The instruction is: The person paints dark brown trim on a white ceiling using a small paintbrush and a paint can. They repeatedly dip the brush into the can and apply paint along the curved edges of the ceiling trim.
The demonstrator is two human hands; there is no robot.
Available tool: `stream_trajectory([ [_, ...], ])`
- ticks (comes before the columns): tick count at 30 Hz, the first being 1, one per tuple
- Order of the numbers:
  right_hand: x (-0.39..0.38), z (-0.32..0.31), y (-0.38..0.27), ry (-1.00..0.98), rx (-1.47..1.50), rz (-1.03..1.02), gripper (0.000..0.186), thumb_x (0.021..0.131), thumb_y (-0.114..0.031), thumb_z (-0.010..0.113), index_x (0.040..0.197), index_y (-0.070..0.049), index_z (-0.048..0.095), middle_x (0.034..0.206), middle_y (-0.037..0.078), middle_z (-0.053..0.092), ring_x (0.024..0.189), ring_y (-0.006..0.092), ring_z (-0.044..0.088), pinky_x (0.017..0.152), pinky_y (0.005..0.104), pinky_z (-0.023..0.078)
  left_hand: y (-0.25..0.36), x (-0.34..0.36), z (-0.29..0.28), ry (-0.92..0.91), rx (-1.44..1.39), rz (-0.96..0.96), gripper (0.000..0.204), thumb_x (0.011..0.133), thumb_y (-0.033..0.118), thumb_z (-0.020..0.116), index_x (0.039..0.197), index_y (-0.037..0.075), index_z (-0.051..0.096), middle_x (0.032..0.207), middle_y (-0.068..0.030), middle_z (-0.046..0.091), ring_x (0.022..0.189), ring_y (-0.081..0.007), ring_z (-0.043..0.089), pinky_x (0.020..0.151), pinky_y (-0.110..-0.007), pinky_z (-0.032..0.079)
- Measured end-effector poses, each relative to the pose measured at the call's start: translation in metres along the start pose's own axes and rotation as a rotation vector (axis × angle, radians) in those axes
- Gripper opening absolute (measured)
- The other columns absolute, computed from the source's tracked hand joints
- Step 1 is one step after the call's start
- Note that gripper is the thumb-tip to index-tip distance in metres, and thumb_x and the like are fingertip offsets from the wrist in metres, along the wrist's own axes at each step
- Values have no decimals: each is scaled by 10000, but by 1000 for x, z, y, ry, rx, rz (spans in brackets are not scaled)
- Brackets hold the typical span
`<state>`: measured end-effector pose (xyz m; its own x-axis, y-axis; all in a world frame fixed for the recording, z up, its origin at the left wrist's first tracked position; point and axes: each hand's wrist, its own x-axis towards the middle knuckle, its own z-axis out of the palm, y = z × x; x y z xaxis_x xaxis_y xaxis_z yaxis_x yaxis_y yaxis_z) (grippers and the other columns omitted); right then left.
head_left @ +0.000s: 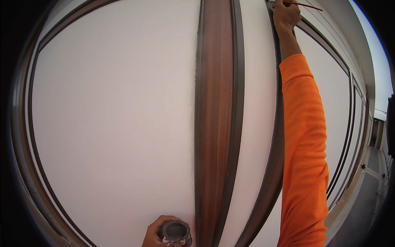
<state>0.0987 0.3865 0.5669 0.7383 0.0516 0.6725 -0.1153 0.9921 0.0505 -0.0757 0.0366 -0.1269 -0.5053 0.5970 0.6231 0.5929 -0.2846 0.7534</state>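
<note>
High at the upper right, my right hand [287,15] grips a thin paintbrush with a red handle [309,6]. Its tip meets the top of a dark-edged brown strip [269,181] on the white wall; the bristles are cut off or too small to make out. My right arm, in an orange sleeve, crosses in front of part of that strip. Down at the lower edge, my left hand [155,233] is wrapped round a small open can [176,231] with dark grey paint inside and smears on its rim.
A wide wood-brown strip with dark borders [216,123] runs up the middle of the white wall [111,115]. Dark-framed panels [329,82] stand at the right. Beyond them a grey walkway [364,197] runs along the wall beside a railing [386,152].
</note>
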Motion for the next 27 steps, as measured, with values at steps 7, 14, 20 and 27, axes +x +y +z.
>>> stream_trajectory([
  [7, -11, 7, -11, 66, -42, 21, 233, 920, -227, 697, 933, 4, 664, 910, 180, 740, 880, 343, 718, 818, 440, 549, -38, -13, -14, -2, 192, 61, 863, 648, 318, 954, 1354, 60, 532, 1224, -55, 644, 1146, -172, 620, 1026, -334, 487],
  [14, -32, 20, -43, 62, 40, 92, 225, 916, -225, 702, 951, -7, 663, 923, 196, 734, 896, 379, 711, 829, 447, 549, -73, -40, -48, -9, 347, 110, 858, 649, 314, 953, 1353, 61, 533, 1223, -55, 644, 1146, -172, 620, 1026, -333, 487],
  [20, -38, 23, -54, 62, 37, 51, 237, 916, -230, 705, 992, -11, 653, 919, 195, 732, 900, 388, 706, 836, 459, 544, -92, -54, -57, -20, 430, 140, 853, 651, 310, 952, 1352, 62, 534, 1223, -54, 644, 1146, -172, 620, 1026, -333, 486],
  [27, -49, 23, -63, 46, 20, 21, 217, 921, -223, 705, 976, -20, 650, 906, 190, 730, 893, 374, 710, 830, 463, 544, -118, -68, -66, -30, 490, 172, 848, 653, 305, 952, 1351, 63, 535, 1223, -53, 644, 1146, -171, 620, 1025, -333, 486],
])
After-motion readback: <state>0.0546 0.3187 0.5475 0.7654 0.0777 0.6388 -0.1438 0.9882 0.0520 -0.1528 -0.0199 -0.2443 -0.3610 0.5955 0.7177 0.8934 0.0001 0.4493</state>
